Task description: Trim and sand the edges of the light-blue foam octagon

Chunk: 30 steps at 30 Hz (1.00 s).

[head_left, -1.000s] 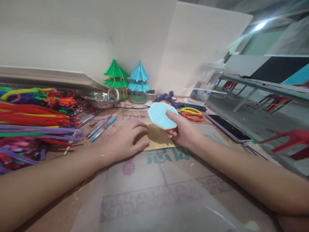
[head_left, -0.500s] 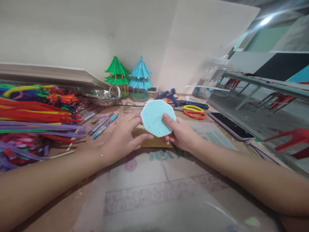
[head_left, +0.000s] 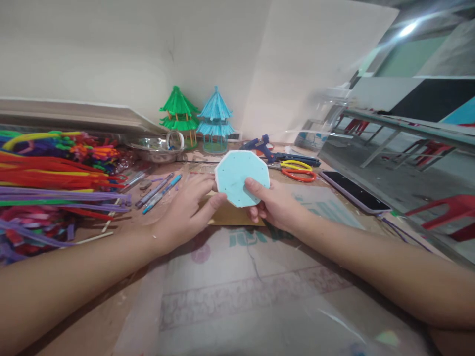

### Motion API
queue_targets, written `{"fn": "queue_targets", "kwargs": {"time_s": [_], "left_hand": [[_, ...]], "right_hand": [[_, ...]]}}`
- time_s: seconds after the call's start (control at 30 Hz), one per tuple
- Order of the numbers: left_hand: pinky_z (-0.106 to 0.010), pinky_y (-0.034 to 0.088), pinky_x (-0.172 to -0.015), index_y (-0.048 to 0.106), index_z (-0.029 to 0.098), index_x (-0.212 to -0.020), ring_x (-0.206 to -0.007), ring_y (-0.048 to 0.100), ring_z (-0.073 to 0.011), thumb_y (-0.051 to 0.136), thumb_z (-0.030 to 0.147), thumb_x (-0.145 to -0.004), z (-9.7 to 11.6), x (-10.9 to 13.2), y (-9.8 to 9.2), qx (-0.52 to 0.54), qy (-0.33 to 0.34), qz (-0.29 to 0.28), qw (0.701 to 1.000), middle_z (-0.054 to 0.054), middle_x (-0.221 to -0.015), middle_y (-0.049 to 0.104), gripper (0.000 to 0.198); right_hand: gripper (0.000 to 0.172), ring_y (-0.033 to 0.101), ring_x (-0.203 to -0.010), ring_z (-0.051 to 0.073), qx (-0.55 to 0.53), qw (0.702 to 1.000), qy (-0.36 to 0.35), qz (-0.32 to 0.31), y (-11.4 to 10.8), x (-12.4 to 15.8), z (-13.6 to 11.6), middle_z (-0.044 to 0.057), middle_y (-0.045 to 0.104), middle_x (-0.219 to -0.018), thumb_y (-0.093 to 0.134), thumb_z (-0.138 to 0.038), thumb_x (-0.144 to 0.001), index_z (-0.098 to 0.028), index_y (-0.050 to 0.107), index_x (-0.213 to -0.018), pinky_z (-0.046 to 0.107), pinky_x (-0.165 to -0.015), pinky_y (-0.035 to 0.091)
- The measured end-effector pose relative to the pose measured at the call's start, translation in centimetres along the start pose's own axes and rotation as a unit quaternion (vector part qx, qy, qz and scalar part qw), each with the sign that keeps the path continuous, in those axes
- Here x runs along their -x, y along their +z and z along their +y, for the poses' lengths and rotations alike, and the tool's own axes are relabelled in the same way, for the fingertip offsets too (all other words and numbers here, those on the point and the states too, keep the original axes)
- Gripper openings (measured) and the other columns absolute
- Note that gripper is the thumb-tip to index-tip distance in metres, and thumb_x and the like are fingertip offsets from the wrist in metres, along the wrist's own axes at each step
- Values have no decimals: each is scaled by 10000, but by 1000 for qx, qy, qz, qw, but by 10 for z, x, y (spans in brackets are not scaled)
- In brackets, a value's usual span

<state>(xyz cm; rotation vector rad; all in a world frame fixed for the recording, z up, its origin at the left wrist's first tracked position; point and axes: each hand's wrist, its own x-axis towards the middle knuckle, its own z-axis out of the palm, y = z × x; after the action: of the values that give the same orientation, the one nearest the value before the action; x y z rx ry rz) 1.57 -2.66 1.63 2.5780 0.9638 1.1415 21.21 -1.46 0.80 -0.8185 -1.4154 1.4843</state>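
Head view: right hand (head_left: 276, 202) pinched the octagonal piece (head_left: 237, 173), thumb on face, fingers beneath. Left hand (head_left: 191, 207) half-curled, thumb apart, at its left edge; contact unclear. Piece tilted above yellow sheet (head_left: 233, 216): pale blue, white-edged, dark-dotted.

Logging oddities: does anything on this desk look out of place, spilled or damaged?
Nothing plainly looks spilled or broken. The left side is just cluttered: a thin stick pokes out beside the heaped pipe cleaners. The blue octagon in the right hand looks whole.
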Motion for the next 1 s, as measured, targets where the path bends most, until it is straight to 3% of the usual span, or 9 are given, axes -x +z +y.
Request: {"fn": "queue_targets", "kwargs": {"time_s": [0.1, 0.33, 0.6, 0.83, 1.0], "left_hand": [[-315, 425, -903, 594, 166, -921, -973, 571, -186, 335, 253, -988, 1, -1, -2, 7, -24, 11, 1000, -75, -1029, 656, 281], [-291, 434, -811, 574, 169, -847, -858, 560, -174, 398, 304, -952, -1, -3, -3, 24, -38, 8, 999, -38, -883, 638, 246], [-271, 424, -688, 580, 171, -765, -761, 555, -173, 454, 451, -884, 5, -7, -5, 132, -182, -14, 974, -12, -790, 606, 329], [-280, 430, -715, 585, 181, -759, -758, 559, -171, 479, 430, -868, -1, -7, -2, 132, -178, -8, 975, -12, -794, 626, 292], [-304, 448, -753, 600, 180, -861, -836, 592, -195, 488, 429, -868, 0, -7, -4, 123, -173, 3, 977, -33, -882, 652, 273]], "right_hand": [[492, 386, -286, 56, -44, 999, 14, -6, 0, 0, -1, -74, 534, -421, 759, -599, -629, -191, 525, -775, 166, -296, 392], [361, 364, -286, 55, -111, 991, 69, -31, -3, -1, -1, -57, 509, -406, 679, -499, -728, -170, 545, -670, 182, -308, 412], [407, 420, -312, 64, -73, 997, 20, 3, -2, -2, -1, -55, 550, -458, 748, -523, -652, -175, 566, -759, 184, -315, 423], [473, 502, -388, 75, 4, 999, -25, 43, -2, -2, 0, -33, 583, -532, 781, -569, -602, -165, 572, -736, 193, -370, 400], [495, 513, -434, 84, 73, 996, -33, 50, -6, -4, 1, -20, 580, -520, 748, -614, -613, -157, 586, -710, 213, -428, 404]]}}
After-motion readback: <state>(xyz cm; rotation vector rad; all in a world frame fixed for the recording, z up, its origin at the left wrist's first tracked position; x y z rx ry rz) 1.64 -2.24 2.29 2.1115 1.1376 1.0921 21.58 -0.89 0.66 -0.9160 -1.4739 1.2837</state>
